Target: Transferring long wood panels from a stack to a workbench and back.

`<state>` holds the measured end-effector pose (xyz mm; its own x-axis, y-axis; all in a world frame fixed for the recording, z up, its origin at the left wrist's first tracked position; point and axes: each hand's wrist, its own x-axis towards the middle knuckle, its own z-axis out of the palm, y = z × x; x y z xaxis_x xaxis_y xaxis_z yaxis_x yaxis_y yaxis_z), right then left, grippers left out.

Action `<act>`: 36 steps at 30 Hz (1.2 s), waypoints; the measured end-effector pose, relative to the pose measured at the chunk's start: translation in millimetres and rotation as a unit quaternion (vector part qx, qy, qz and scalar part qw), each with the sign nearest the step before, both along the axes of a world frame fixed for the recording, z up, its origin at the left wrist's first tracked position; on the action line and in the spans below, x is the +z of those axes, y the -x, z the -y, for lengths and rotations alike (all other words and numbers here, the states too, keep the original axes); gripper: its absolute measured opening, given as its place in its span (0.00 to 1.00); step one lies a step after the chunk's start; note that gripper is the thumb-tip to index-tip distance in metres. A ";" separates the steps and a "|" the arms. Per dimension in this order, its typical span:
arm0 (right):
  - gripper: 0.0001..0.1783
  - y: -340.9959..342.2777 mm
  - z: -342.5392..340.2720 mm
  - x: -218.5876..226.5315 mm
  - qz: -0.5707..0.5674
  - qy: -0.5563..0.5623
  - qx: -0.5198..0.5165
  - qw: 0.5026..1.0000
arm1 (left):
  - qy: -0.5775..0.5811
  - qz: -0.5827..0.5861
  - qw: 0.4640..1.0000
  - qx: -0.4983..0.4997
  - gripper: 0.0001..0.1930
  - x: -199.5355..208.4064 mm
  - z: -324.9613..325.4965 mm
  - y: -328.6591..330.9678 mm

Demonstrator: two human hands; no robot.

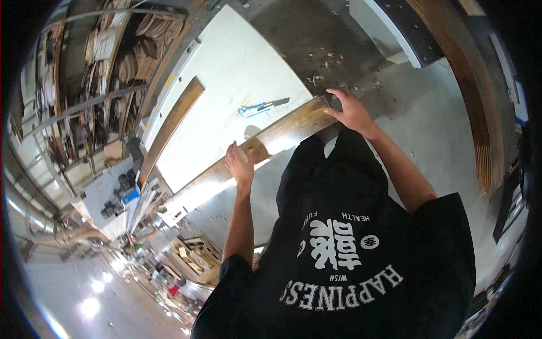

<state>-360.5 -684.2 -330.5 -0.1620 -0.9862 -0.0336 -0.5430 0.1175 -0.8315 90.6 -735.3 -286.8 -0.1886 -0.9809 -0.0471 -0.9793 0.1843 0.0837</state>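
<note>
A long brown wooden plank (288, 133) with a dark knot lies along the near edge of the white tabletop (237, 62). My left hand (240, 164) is closed over the plank's near edge beside the knot, its fingers bent upward. At the plank's right end is my right hand (354, 113), thumb touching the wood near the corner and index finger stretched apart past the far corner. Beyond the plank, a blue-and-black utility knife (263, 107) rests on the tabletop. What lies under my palms is hidden.
Another brown plank (172, 127) lies along the table's left side. Shelves of curved wood pieces (135, 62) stand at the far left. Wood shavings (333, 59) litter the floor at the back. A stack of long brown boards (474, 101) stands on the right.
</note>
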 end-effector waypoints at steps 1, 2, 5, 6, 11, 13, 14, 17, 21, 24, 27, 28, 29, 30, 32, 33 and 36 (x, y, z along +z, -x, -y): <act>0.29 -8.0 5.4 -0.1 0.019 0.001 0.004 1.000 | 0.012 -0.046 0.998 0.050 0.36 2.2 -13.2 -15.4; 0.29 -15.5 11.2 -2.5 0.037 0.028 0.007 0.999 | 0.016 -0.046 0.997 0.063 0.36 2.3 -24.0 -29.9; 0.26 -28.3 27.4 -18.9 0.090 -0.070 0.005 0.993 | 0.045 -0.083 0.961 0.260 0.33 -2.3 -52.7 -66.9; 0.26 -29.7 29.9 -25.7 0.091 -0.043 0.025 0.995 | 0.080 -0.091 0.963 0.243 0.33 -5.2 -61.4 -78.0; 0.17 -37.7 36.4 -50.0 0.191 -0.115 -0.025 0.974 | 0.043 -0.214 0.886 0.409 0.27 -29.7 -88.1 -120.0; 0.18 -42.5 39.5 -53.1 0.190 -0.097 -0.045 0.976 | 0.055 -0.286 0.846 0.447 0.22 -43.9 -92.4 -132.3; 0.18 -45.9 40.5 -53.5 0.199 -0.122 -0.053 0.971 | 0.071 -0.290 0.836 0.460 0.22 -51.2 -94.2 -136.5; 0.20 -50.9 44.8 -52.7 0.168 -0.133 -0.067 0.974 | 0.038 -0.538 0.651 0.533 0.17 -67.2 -90.8 -147.8; 0.21 -46.7 47.0 -55.5 0.225 -0.201 -0.097 0.949 | 0.027 -0.611 0.584 0.534 0.19 -68.2 -84.1 -162.1; 0.23 -44.6 56.5 -58.5 0.181 -0.172 -0.114 0.962 | 0.007 -0.597 0.603 0.528 0.21 -56.6 -77.9 -176.7; 0.24 -41.5 69.1 -45.0 0.214 -0.174 -0.105 0.955 | 0.011 -0.587 0.577 0.567 0.23 -43.3 -75.0 -196.2; 0.26 -41.3 73.2 -36.9 0.212 -0.188 -0.137 0.949 | 0.023 -0.584 0.573 0.574 0.23 -40.5 -74.6 -203.0; 0.26 -43.3 76.0 -26.9 0.232 -0.182 -0.093 0.951 | 0.022 -0.614 0.531 0.584 0.24 -38.5 -74.4 -210.9; 0.28 -44.4 77.3 -14.3 0.232 -0.185 -0.128 0.946 | 0.020 -0.646 0.488 0.586 0.26 -37.2 -74.6 -219.9; 0.32 -48.8 79.5 11.8 0.217 -0.185 -0.180 0.941 | 0.031 -0.711 0.400 0.578 0.27 -37.1 -76.9 -236.9; 0.33 -52.0 79.7 24.4 0.186 -0.175 -0.198 0.946 | 0.041 -0.774 0.315 0.548 0.29 -38.1 -78.0 -244.6; 0.38 -55.2 78.3 69.1 0.138 -0.180 -0.165 0.960 | 0.021 -0.816 0.261 0.516 0.32 -42.6 -68.6 -259.5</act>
